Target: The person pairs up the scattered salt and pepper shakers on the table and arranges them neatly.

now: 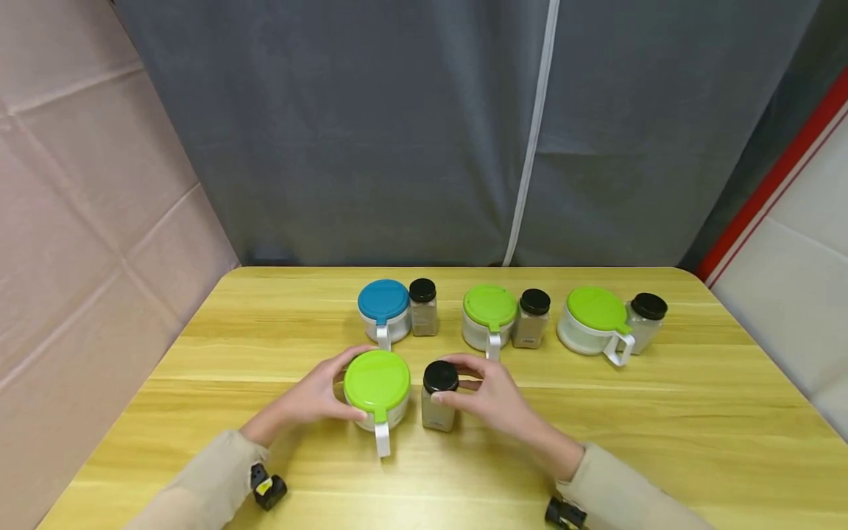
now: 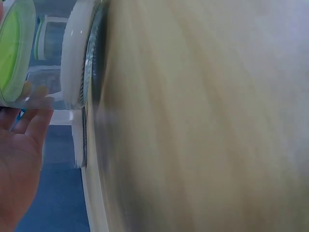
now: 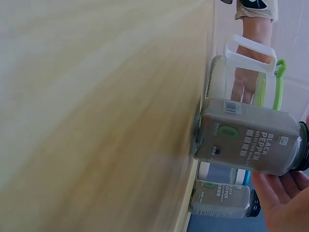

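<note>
My left hand (image 1: 316, 391) curls its thumb and fingers around a clear seasoning jar with a green lid (image 1: 377, 379) and a white handle pointing toward me. In the left wrist view, fingertips show behind that jar's transparent wall. Just to its right, my right hand (image 1: 495, 397) grips a black-capped bottle (image 1: 438, 409) of grey-brown powder, thumb in front and fingers at the cap's far side. The right wrist view reads "BLACK PEPPER" on this pepper bottle (image 3: 251, 137). Both containers stand upright, a small gap apart.
Behind my hands stand a blue-lidded jar (image 1: 383, 300) beside a pepper bottle (image 1: 424, 313), a green-lidded jar (image 1: 489, 305) beside another bottle (image 1: 530, 324), and, at right, a green-lidded jar (image 1: 596, 309) with a bottle (image 1: 645, 320) partly behind its handle. A grey curtain (image 1: 371, 147) backs the wooden table (image 1: 695, 442).
</note>
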`<move>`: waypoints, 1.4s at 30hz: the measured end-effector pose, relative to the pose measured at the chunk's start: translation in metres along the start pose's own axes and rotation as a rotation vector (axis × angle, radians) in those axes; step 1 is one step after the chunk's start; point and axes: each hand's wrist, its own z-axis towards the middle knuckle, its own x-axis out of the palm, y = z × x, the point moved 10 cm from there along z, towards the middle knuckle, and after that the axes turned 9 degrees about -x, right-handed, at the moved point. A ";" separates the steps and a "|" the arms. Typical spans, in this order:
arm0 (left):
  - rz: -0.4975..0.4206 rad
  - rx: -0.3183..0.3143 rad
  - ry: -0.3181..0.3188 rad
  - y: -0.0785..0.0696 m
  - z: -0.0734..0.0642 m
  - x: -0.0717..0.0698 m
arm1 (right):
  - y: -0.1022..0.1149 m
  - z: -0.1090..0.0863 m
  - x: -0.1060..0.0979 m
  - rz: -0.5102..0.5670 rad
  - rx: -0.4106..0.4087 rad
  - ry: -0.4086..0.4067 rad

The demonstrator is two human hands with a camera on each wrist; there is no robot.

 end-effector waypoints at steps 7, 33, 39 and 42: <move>-0.034 -0.031 0.032 0.006 0.000 -0.002 | -0.001 0.007 0.009 0.010 0.003 0.014; -0.070 -0.021 0.072 0.046 0.010 -0.008 | 0.024 0.019 0.029 -0.015 -0.006 0.119; -0.074 -0.043 0.105 0.048 0.009 -0.007 | 0.035 0.018 0.031 -0.038 -0.003 0.131; -0.087 -0.055 0.122 0.049 0.009 -0.006 | 0.035 0.019 0.031 -0.040 -0.006 0.136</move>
